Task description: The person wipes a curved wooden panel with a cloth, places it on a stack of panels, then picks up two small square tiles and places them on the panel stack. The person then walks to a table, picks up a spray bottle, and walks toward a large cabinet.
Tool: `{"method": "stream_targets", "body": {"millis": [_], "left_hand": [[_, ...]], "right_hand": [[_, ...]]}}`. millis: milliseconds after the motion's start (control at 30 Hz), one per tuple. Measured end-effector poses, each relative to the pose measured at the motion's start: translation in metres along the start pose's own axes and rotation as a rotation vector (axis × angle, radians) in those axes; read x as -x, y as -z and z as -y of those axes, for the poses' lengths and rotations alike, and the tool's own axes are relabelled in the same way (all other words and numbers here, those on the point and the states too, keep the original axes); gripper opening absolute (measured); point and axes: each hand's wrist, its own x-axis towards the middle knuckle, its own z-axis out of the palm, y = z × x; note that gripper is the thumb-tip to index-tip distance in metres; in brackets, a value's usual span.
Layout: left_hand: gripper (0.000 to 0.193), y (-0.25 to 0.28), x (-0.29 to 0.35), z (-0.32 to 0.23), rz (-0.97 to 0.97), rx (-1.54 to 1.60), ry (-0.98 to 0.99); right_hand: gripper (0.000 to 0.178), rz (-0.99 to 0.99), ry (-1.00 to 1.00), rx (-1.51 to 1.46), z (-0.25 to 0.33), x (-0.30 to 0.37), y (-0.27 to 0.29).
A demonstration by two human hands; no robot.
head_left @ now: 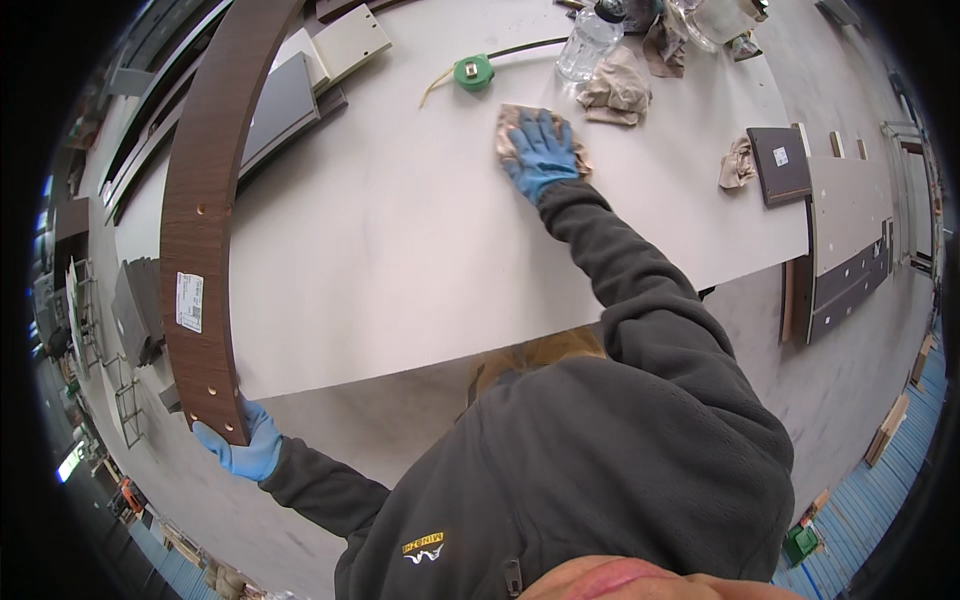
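Observation:
At the lower left, my left hand [248, 446], in a blue glove, is closed around the near end of a long dark brown wooden board [200, 240]. The board carries a white label and several round holes, and it runs along the left side of the white table [400, 270]. My right hand [543, 155], gloved in blue too, presses a crumpled beige rag [508, 122] onto the tabletop. Its fingers lie over the rag, which shows around them. Close by are a second crumpled rag [615, 88] and a clear plastic bottle [590, 45].
A green tape measure [473, 72] lies at the far middle. Grey and cream panels [285, 105] are stacked beyond the board. To the right are another rag [737, 163], a dark panel [780, 165] and a pile of boards [850, 240]. Cardboard [540, 352] shows below the table's near edge.

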Motion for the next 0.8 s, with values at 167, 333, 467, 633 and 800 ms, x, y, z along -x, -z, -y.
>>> {"method": "stream_targets", "body": {"millis": [167,333,467,633,800], "left_hand": [[0.061,-0.017,0.01,-0.026,-0.135,0.495,0.382],[0.062,-0.026,0.007,-0.03,-0.204,0.572,0.414],[0.061,-0.025,-0.004,-0.017,-0.166,0.61,0.377],[0.057,-0.016,-0.021,0.015,-0.258,0.677,0.354],[0.059,0.009,-0.048,0.047,-0.176,0.799,0.358]], "right_hand": [[0.073,-0.199,0.073,-0.052,-0.003,-0.002,0.007],[0.09,-0.071,-0.145,-0.181,0.039,-0.12,0.02],[0.067,0.222,-0.342,-0.096,0.047,-0.176,0.034],[0.054,-0.001,-0.18,-0.024,0.082,-0.149,0.045],[0.034,-0.416,0.245,-0.307,0.201,-0.171,0.041]]}}
